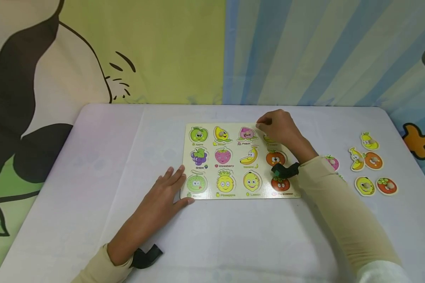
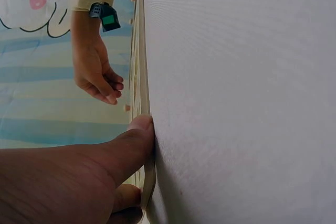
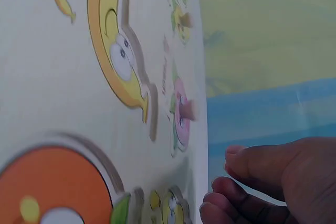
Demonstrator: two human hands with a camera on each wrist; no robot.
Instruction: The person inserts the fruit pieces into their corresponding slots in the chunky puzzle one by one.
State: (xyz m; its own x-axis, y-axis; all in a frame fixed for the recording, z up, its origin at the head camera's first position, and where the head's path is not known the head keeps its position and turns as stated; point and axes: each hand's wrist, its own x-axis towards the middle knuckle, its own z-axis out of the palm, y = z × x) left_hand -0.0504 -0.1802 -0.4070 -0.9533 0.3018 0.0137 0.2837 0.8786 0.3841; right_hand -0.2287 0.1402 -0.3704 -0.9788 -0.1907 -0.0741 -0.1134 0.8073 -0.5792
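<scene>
Hovering just above the far right part of the board (image 1: 241, 190), the right hand (image 1: 281, 127) partly covers the pear recess (image 1: 267, 138), and the peach piece (image 1: 246, 134) sits just to the left of its fingertips. That nearness is, in my judgement, what any movement turns on: the right hand is the nearer of the 2 to both places. Its fingers curl loosely, with a gap between thumb and forefinger and no piece visible between them; the left wrist view shows the fingertips apart from the board.

Diagonally across, the left hand (image 1: 161, 196) touches the board's near left corner, its fingers stretched out at the left edge and its thumb against the near edge. The board's long axis runs sideways, from the left hand to below the right forearm.

The board is thin, cream and glossy, with 3 rows of 4 printed fruit places. To the right hand's left, the peach piece, a yellow fruit piece (image 1: 221, 135) and the apple piece (image 1: 198, 135) carry small brownish knobs. Nearer the person than the right hand, the banana recess (image 1: 249, 156) and orange recess (image 1: 275, 158) show bare, sunken pictures; the pear recess seems bare too, though the hand hides much of it. Well to the right hand's right lies the loose pear piece (image 1: 370, 141).
</scene>
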